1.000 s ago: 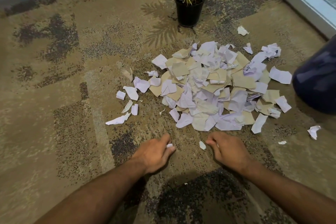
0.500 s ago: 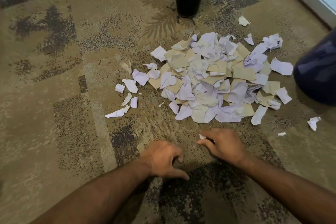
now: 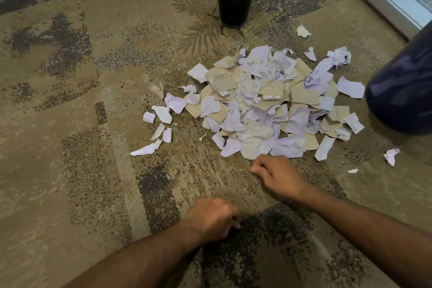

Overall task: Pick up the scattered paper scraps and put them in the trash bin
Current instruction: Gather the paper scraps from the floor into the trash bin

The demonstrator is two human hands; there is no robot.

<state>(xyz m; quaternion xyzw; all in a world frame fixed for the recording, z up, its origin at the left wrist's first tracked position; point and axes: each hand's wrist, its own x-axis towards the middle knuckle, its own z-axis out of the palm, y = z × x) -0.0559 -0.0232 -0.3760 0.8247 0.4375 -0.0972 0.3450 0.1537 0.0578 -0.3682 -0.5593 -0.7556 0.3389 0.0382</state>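
Paper scraps (image 3: 264, 105) heaped on patterned carpet (image 3: 70, 124) just in front of black plant pot (image 3: 235, 4), dark trash bin (image 3: 402, 86) touching heap's right edge, right hand (image 3: 278, 176) at heap's near edge, fingers curled, hold unclear, left hand (image 3: 211, 217) nearer still, curled, contents hidden.

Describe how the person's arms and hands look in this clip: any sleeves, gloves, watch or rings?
Both forearms are bare as far as the frame shows; no sleeve reaches into view. The left hand and right hand are ungloved. No watch, bracelet or ring shows on either wrist or on the visible fingers.
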